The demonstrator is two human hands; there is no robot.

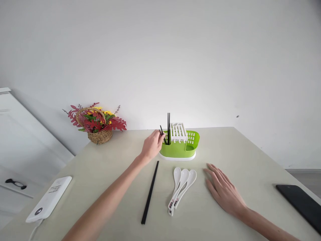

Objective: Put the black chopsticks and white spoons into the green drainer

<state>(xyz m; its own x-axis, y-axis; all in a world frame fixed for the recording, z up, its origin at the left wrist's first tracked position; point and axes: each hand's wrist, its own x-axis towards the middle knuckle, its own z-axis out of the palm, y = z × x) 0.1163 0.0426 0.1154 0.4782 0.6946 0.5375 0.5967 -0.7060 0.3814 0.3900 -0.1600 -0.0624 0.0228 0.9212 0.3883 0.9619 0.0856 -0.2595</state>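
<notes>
My left hand (152,144) is closed around a pair of black chopsticks (162,130), tilted at the left end of a green utensil holder (177,150) with a white rack (179,132) on top. Their lower ends dip into its left compartment. Another black pair (169,125) stands upright in that same compartment. More black chopsticks (150,192) lie on the table below my left wrist. Three white spoons (185,180) rest fanned out, bowls away from me. To their right, my right hand (224,189) lies flat on the table, fingers stretched out, holding nothing.
A wicker basket of artificial flowers (99,136) stands at the back left, against the wall. A white device with a cable (51,199) lies at the left edge of the table (215,221). At the right edge is a black phone (299,202).
</notes>
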